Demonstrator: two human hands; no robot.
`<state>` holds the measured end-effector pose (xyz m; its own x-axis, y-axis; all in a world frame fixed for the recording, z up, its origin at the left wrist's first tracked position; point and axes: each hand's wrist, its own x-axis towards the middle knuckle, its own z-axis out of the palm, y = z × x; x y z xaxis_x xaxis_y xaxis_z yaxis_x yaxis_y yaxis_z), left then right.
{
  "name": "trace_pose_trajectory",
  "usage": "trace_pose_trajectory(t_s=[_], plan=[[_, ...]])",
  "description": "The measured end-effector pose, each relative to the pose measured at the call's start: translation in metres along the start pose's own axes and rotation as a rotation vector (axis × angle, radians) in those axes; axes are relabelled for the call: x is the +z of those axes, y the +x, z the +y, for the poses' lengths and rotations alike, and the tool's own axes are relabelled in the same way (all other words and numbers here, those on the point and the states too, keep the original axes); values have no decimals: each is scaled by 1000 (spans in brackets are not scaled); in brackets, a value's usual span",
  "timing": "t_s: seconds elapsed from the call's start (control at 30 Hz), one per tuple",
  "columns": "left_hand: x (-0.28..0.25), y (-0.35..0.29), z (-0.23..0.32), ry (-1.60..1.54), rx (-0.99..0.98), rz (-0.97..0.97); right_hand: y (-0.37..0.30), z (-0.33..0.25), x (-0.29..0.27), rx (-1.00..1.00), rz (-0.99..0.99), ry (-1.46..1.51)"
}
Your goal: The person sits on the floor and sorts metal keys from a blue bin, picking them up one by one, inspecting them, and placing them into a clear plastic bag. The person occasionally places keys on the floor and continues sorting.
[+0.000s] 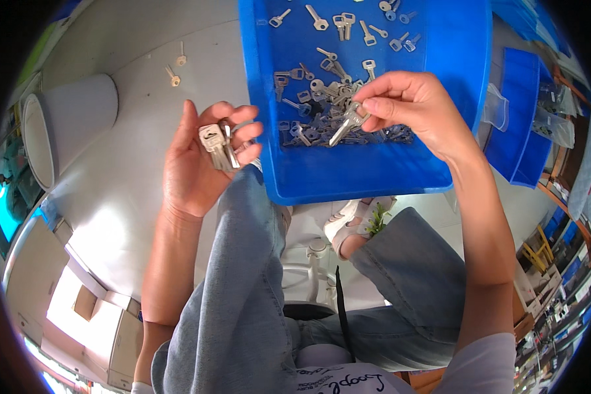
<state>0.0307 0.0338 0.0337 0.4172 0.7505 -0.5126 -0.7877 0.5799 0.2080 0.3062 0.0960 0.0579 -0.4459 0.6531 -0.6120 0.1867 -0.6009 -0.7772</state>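
Note:
Palm up, my left hand [200, 154] cradles several silver key blanks [215, 143], its fingers curled loosely around them beside the bin's left wall. My right hand [404, 108] pinches one key blank [349, 123] between thumb and forefinger, its blade pointing down and to the left. That key is held over a blue plastic bin [368, 172]. Inside the bin lies a heap of loose key blanks [318, 105], most of them toward the near side. A few more keys [317, 18] are scattered across its far part. My right hand hides some of the heap.
Two keys [173, 77] lie on the grey surface left of the bin. A white cylindrical container [72, 111] rests farther left. To the right stands a smaller blue bin [515, 125] near clear plastic bags [553, 126]. Cardboard boxes [88, 328] are at the lower left.

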Motion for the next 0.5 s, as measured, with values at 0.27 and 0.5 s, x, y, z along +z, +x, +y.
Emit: trace_pose_trajectory(t_s=[0.27, 0.5], plan=[[8, -2, 0, 32, 9, 93, 38, 53, -6, -18, 88, -344], [-17, -3, 3, 28, -18, 117, 60, 81, -1, -100, 189, -574]])
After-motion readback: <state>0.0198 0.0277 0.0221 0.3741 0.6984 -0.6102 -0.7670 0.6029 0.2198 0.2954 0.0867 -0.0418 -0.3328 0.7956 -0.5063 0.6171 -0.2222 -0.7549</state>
